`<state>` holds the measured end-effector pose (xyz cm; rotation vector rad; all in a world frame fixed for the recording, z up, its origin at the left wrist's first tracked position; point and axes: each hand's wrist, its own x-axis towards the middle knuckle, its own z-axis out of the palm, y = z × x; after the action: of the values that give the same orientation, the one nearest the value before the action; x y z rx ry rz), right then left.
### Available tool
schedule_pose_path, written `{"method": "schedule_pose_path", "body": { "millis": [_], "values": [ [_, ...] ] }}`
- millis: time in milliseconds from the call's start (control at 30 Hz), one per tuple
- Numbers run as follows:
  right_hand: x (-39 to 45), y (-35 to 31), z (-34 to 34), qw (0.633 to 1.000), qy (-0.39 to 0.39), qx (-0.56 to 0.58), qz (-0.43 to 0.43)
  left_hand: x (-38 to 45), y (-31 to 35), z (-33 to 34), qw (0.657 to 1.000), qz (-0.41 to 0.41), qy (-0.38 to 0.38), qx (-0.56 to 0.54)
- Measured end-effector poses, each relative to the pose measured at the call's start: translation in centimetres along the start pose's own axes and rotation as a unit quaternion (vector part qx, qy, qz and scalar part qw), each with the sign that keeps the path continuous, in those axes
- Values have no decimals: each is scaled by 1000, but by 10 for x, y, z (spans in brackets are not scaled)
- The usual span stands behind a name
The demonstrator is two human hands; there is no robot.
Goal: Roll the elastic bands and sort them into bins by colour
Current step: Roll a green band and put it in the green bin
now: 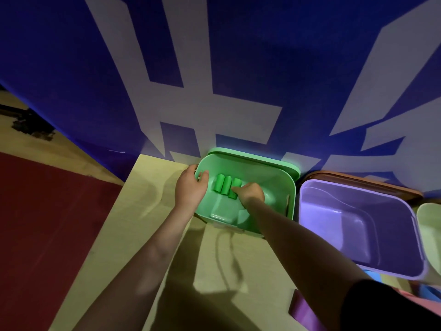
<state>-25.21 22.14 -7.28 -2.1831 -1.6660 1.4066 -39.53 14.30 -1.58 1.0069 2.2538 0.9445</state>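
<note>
A green bin (274, 185) stands at the table's far edge against the wall. Three rolled green bands (225, 188) lie side by side on its floor. My left hand (191, 187) grips the bin's left rim, thumb inside. Inside the bin, my right hand (250, 193) has its fingers curled at the rightmost roll; whether it pinches that roll I cannot tell. To the right of the green bin stands a purple bin (358, 225), with nothing showing inside. A purple band (303, 309) lies at the lower right, partly hidden under my right arm.
A pale green bin (430, 232) shows at the right edge. Blue (372, 275) and pink (405, 295) items peek out beneath the purple bin. A brown lid (362, 182) lies behind the purple bin. The table's left edge drops to a red floor (47, 223).
</note>
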Motion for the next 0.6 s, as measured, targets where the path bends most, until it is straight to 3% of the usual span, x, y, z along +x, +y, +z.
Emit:
{"method": "schedule_pose_path", "body": {
  "millis": [600],
  "values": [
    [-4, -10, 4, 994, 12, 109, 23, -2, 3, -2, 1000, -4, 2, -6]
  ]
}}
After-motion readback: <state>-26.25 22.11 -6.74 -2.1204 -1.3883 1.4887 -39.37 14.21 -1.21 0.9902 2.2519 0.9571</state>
